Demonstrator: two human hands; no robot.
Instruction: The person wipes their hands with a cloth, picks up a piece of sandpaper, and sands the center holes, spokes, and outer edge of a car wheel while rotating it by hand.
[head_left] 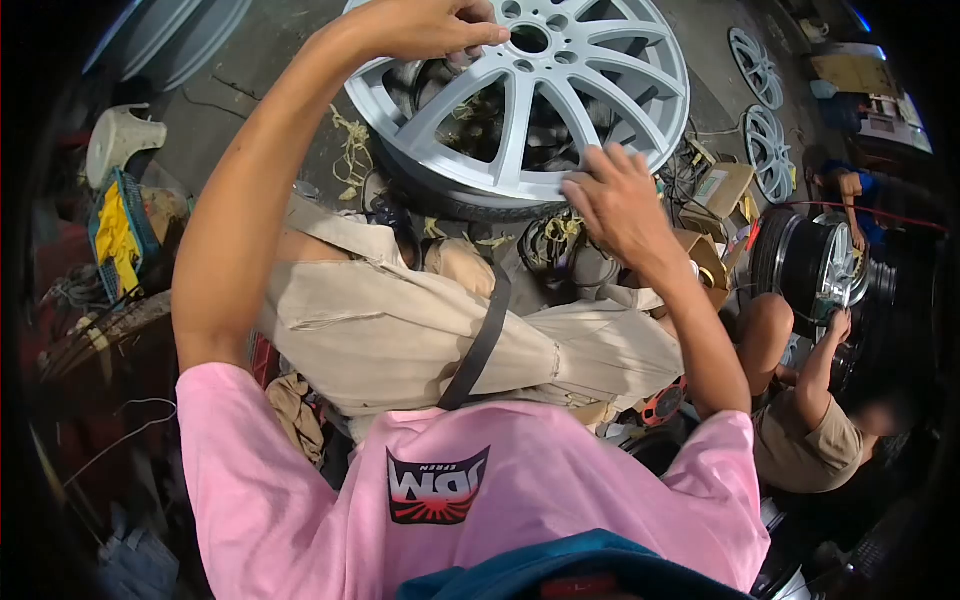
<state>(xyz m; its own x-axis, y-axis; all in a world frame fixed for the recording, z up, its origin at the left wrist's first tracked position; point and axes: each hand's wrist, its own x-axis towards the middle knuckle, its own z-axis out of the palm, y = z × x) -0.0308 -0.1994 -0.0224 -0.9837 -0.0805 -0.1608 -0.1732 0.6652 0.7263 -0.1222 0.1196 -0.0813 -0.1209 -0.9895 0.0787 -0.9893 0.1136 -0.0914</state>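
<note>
A light grey multi-spoke wheel rim (515, 130) lies face up in front of my knees, resting on a dark tyre (450, 195). My left hand (450, 28) is over the spokes beside the centre hole, its thumb pointing at the hole. The fingers of that hand are curled in, and whatever they may hold is hidden. At the near right edge of the rim is my right hand (625, 205), slightly blurred. Its fingers are bent and a little apart, and nothing shows in them.
At right, another person (815, 430) handles a dark wheel with a shiny face (835, 265). Two grey rims (768, 155) lie on the floor beyond. Cardboard boxes (720, 195) and cables are nearby. A white stool (122, 140) and a teal basket (120, 235) with yellow cloth stand left.
</note>
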